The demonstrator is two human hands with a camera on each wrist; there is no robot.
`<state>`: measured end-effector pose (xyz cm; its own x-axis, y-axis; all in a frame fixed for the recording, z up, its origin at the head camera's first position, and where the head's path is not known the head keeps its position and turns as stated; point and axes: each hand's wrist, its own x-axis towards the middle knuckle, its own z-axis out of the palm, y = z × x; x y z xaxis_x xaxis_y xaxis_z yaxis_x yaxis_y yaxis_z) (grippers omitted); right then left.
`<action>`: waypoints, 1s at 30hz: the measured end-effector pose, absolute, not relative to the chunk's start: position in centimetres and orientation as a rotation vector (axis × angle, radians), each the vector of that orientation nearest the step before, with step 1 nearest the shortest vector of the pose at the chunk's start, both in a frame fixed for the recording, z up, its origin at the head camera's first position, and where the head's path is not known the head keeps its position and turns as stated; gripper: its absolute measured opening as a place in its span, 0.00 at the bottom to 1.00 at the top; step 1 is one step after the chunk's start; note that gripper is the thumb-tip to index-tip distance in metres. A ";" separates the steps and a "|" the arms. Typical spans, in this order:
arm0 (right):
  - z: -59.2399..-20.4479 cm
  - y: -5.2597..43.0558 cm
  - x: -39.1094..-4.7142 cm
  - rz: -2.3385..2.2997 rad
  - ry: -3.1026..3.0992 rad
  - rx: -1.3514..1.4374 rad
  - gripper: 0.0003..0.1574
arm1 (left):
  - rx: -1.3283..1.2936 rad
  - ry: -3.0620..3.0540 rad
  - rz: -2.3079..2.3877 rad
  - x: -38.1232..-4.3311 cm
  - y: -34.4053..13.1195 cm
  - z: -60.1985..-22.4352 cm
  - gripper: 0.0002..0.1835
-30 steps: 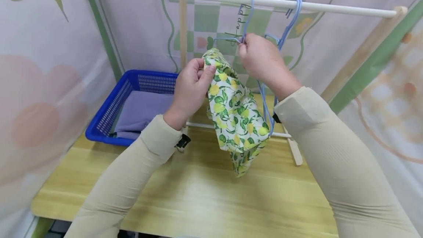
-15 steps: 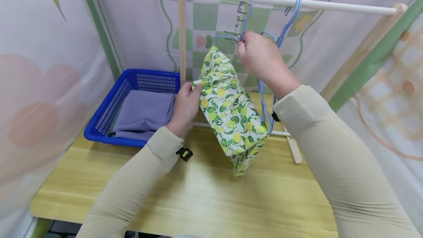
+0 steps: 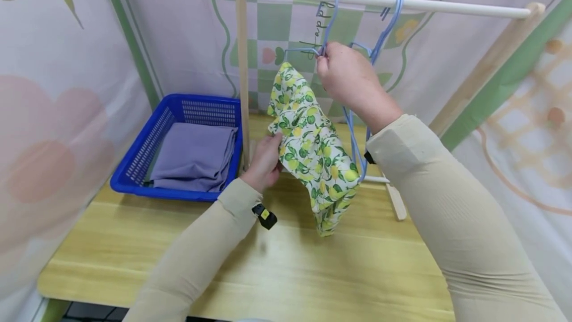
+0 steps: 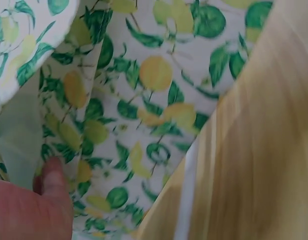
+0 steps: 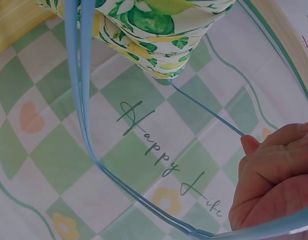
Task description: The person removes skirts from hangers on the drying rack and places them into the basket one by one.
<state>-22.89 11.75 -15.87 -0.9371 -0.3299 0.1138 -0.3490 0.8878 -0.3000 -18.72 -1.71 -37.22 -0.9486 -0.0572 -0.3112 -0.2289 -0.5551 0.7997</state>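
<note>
A white cloth printed with lemons and green leaves (image 3: 308, 138) drapes over a blue hanger (image 3: 331, 14), which hooks on the white rail. My right hand (image 3: 350, 81) grips this hanger at its neck, just under the hook. Lower down, my left hand (image 3: 265, 160) pinches the cloth's left edge, thumb in front. The left wrist view shows a fingertip (image 4: 54, 175) against the cloth among its folds; the other fingers are hidden there. In the right wrist view, the hanger's thin arm runs from the cloth to my right hand (image 5: 274, 175).
More blue hangers (image 3: 388, 29) hang on the rail (image 3: 447, 9) to the right of my right hand. Left of the rack, a blue basket (image 3: 125, 175) holds folded purple cloth (image 3: 192, 153). Everything stands on a wooden table (image 3: 286, 272), with printed curtains behind and beside it.
My left hand has moved down the cloth's left edge, from near its top to about mid-height. The cloth's upper part has dropped and spread. The right hand keeps its grip on the hanger.
</note>
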 end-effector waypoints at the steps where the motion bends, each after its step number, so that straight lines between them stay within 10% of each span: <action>1: -15.9 11.7 -22.9 0.493 -2.994 0.537 0.25 | -0.463 1.390 2.655 -18.8 -1.5 -37.3 0.15; 30: -16.0 11.4 -22.8 0.514 -2.989 0.531 0.25 | -0.405 1.269 2.828 -19.0 -0.2 -38.1 0.18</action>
<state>-22.76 11.38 -15.97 -0.9387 -0.3239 0.1178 -0.3446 0.8849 -0.3133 -18.98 -0.24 -38.09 -0.9663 -0.0912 -0.2409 -0.1194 -0.6701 0.7326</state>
